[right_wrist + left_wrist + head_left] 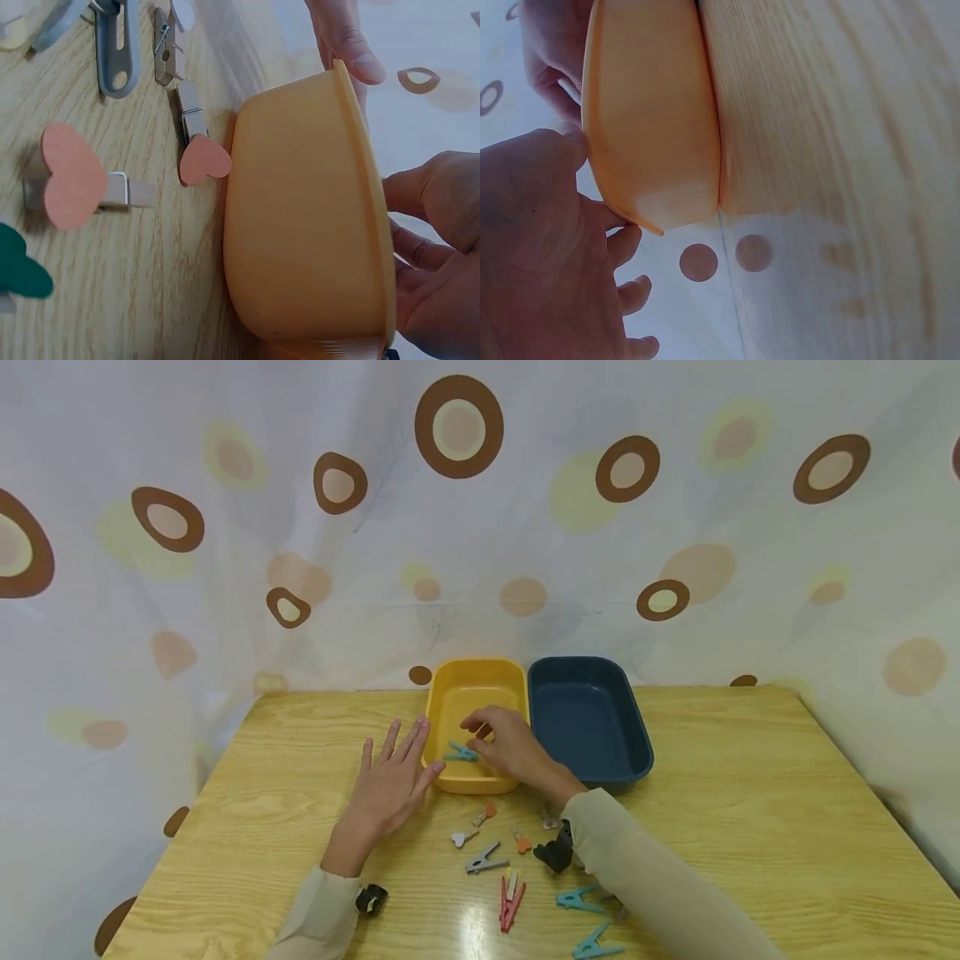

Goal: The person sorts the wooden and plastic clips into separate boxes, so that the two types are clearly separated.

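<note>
The left hand has its fingers spread and straight, touching the left rim of the yellow tray. Over the inside of that tray is the right hand, thumb and fingers bent but apart. A light blue clothespin lies in the tray beside the right thumb. In the left wrist view the left hand meets the rim of the tray. The right wrist view shows the right hand behind the tray wall, its fingertips partly hidden.
A dark blue tray adjoins the yellow one on the right. In front lie a grey clothespin, a red one, light blue ones and several small wooden clips, some with hearts. A patterned sheet hangs behind the table.
</note>
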`<control>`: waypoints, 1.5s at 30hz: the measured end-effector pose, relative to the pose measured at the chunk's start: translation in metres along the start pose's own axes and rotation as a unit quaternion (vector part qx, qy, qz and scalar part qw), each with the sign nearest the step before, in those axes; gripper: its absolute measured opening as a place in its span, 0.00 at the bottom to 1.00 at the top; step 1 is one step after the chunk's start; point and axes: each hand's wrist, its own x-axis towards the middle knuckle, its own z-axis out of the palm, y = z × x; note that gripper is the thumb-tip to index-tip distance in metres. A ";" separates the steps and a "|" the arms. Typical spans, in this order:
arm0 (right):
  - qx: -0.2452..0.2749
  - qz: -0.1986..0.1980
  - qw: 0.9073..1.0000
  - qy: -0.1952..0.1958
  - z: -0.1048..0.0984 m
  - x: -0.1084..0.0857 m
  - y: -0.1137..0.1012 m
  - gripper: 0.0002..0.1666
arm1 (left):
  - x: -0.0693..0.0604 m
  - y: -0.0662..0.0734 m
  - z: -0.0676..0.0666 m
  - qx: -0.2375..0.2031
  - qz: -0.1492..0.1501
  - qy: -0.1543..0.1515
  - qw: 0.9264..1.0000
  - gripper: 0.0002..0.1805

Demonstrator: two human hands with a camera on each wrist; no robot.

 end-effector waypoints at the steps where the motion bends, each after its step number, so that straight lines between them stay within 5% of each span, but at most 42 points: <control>1: 0.003 -0.004 1.000 0.001 -0.001 -0.002 0.000 0.15 | 0.000 0.000 0.000 0.000 0.000 0.000 1.000 0.41; 45: 0.014 -0.041 0.994 0.098 -0.057 -0.098 0.005 0.17 | 0.001 -0.003 0.003 0.006 -0.001 -0.008 1.000 0.40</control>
